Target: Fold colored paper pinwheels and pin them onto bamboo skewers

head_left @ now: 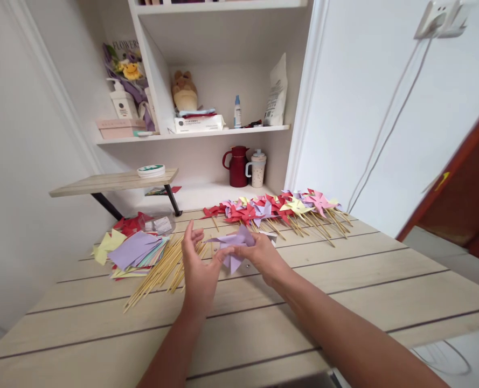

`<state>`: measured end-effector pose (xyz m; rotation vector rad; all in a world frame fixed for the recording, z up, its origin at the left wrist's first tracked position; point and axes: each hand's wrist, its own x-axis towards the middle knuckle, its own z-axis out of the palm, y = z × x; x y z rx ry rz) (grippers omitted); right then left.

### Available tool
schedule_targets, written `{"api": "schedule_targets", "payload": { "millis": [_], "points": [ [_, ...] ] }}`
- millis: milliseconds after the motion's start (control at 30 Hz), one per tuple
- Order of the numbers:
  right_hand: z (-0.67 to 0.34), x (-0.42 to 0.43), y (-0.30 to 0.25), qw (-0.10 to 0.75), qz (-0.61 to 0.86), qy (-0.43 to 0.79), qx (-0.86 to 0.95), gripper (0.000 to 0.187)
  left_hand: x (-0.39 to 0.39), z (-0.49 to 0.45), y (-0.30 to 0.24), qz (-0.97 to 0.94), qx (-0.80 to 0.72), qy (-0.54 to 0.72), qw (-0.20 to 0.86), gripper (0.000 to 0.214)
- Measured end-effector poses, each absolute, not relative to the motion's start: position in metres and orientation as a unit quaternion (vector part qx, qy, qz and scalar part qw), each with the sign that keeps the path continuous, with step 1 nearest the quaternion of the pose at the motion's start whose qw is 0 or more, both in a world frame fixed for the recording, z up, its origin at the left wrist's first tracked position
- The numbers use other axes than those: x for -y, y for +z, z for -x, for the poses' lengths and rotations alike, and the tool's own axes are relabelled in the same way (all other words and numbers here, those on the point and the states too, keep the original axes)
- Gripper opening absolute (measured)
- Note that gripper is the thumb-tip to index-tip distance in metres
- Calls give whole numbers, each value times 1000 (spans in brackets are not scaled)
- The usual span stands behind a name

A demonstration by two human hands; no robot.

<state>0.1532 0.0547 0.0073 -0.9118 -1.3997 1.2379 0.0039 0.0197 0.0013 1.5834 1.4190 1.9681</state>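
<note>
right hand holds purple pinwheel | left hand by sticks | pinwheels behind

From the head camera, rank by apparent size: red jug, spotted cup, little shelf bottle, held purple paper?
1. red jug
2. spotted cup
3. little bottle
Unranked: the purple paper looks at least jug-sized, but it is nearer the camera.

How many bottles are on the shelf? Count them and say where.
2. A pump bottle at the left, before the bouquet; a small blue-capped bottle in the middle bay, left of the white bag. More may hide behind things.
</note>
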Motion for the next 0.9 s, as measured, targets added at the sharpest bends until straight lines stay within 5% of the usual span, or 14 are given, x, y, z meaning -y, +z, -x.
{"api": "schedule_targets", "payload": {
  "millis": [233,900],
  "points": [
    [-155,-55,9,509,340,626,484,27,-21,-3,2,-479,-471,612,417,35],
    [-155,-52,12,500,358,568,547,34,-21,-2,4,-399,-532,635,392,23]
  ]
}}
